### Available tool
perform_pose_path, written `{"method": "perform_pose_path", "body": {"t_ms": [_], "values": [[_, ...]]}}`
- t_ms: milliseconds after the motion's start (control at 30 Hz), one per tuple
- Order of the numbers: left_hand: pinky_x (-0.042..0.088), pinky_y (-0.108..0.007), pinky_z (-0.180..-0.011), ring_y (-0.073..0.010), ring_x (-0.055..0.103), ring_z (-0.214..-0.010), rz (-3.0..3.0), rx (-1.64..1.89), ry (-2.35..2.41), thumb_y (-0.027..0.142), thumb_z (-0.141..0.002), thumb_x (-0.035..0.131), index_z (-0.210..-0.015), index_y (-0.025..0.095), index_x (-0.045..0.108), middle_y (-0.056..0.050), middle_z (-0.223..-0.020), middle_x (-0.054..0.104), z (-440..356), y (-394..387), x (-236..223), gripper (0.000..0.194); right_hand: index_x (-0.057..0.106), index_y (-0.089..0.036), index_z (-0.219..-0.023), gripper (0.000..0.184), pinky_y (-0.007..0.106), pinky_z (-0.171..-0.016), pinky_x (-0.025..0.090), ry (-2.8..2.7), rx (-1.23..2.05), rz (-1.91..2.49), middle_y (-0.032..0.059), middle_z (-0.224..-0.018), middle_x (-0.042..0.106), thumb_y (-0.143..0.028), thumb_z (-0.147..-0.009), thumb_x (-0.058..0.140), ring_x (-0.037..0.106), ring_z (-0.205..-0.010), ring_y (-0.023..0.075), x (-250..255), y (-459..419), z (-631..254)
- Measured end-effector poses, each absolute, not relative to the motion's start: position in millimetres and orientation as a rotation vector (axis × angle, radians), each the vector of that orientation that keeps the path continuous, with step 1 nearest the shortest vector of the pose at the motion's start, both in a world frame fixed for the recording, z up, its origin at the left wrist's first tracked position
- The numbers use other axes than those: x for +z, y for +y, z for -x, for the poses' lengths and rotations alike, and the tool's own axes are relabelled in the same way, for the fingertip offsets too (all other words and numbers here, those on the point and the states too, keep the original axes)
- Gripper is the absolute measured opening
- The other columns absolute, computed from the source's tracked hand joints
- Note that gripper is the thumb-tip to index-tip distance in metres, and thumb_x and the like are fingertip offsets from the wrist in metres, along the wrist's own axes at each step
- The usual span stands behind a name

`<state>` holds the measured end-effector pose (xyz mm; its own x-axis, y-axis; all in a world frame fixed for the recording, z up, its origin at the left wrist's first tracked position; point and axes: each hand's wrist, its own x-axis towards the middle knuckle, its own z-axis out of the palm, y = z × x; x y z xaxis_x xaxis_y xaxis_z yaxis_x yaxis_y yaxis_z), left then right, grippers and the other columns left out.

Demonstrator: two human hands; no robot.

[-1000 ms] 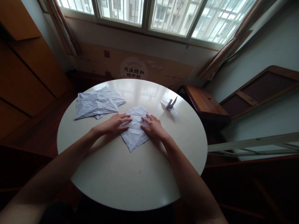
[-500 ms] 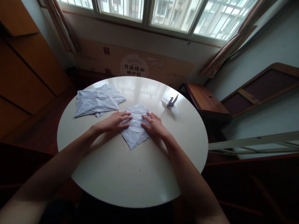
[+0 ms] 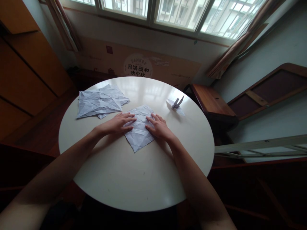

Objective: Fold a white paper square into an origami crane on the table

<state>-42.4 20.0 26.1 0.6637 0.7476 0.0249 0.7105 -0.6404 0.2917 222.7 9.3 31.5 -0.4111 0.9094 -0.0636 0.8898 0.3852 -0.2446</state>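
Observation:
A creased white sheet of paper (image 3: 139, 134) lies on the round white table, one corner pointing toward me. My left hand (image 3: 120, 123) rests flat on its left side, fingers spread. On its right side lies my right hand (image 3: 158, 127), also palm down with the fingers apart. Both hands cover the sheet's side corners. Left of the sheet and farther back is a pile of crumpled, creased paper sheets (image 3: 99, 101). A folded paper crane (image 3: 177, 103) stands at the back right, its neck and tail raised.
The round white table (image 3: 129, 182) has a curved edge all round. Behind it to the right stands a wooden stool or small bench (image 3: 211, 100). Orange-brown cabinets (image 3: 31, 70) are at the left, and windows (image 3: 179, 14) line the far wall.
The view has shifted very slightly. Both hands stay in place on the sheet, and the papers and crane have not moved.

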Motion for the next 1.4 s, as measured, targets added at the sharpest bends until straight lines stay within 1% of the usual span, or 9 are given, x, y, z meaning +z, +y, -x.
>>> {"method": "perform_pose_path", "body": {"t_ms": [167,367,733,900,1100,1400], "values": [[0.018,-0.052,-0.12,-0.0318,0.033,-0.144,-2.629,0.205,1.169,0.057,-0.098,0.041,-0.146,0.025,0.048,-0.011,-0.155,0.041,43.2,20.8,24.6,0.058,0.042,-0.024,-0.15,0.058,0.049,-0.118,0.022,-2.547,0.363,1.653,0.0122,-0.161,0.029,-0.051,-0.098,0.044,0.022,-0.148,0.034,32.0,8.9,-222.7],[0.019,-0.05,-0.12,-0.0306,0.032,-0.145,-2.624,0.224,1.154,0.058,-0.098,0.04,-0.146,0.027,0.047,-0.009,-0.156,0.04,44.5,21.0,23.1,0.058,0.042,-0.024,-0.15,0.059,0.049,-0.118,0.022,-2.553,0.36,1.66,0.0121,-0.161,0.028,-0.051,-0.098,0.043,0.021,-0.149,0.0339,31.3,9.7,-223.0],[0.019,-0.049,-0.12,-0.0307,0.033,-0.145,-2.617,0.217,1.159,0.058,-0.098,0.04,-0.146,0.026,0.048,-0.01,-0.156,0.04,43.6,19.2,26.4,0.058,0.041,-0.025,-0.151,0.059,0.049,-0.118,0.021,-2.555,0.367,1.66,0.0116,-0.161,0.027,-0.051,-0.098,0.043,0.02,-0.149,0.0338,30.8,9.7,-223.4],[0.02,-0.047,-0.12,-0.0305,0.033,-0.145,-2.623,0.222,1.15,0.058,-0.098,0.04,-0.146,0.026,0.047,-0.01,-0.156,0.039,44.9,21.2,22.6,0.059,0.041,-0.025,-0.15,0.059,0.049,-0.118,0.021,-2.555,0.36,1.661,0.0109,-0.161,0.028,-0.051,-0.098,0.043,0.02,-0.149,0.0331,29.7,10.6,-223.6],[0.017,-0.048,-0.12,-0.0306,0.032,-0.145,-2.612,0.211,1.152,0.06,-0.098,0.038,-0.146,0.025,0.047,-0.01,-0.156,0.039,44.1,18.6,26.4,0.06,0.041,-0.025,-0.15,0.059,0.05,-0.118,0.021,-2.552,0.365,1.661,0.0105,-0.161,0.028,-0.051,-0.098,0.043,0.02,-0.149,0.0338,28.5,11.4,-224.0],[0.018,-0.048,-0.12,-0.0307,0.032,-0.145,-2.615,0.203,1.151,0.06,-0.098,0.039,-0.147,0.026,0.046,-0.01,-0.157,0.038,44.3,19.2,25.8,0.06,0.04,-0.024,-0.151,0.06,0.049,-0.119,0.021,-2.558,0.376,1.666,0.0111,-0.162,0.027,-0.051,-0.098,0.043,0.02,-0.149,0.0338,32.3,9.6,-223.3]]}}
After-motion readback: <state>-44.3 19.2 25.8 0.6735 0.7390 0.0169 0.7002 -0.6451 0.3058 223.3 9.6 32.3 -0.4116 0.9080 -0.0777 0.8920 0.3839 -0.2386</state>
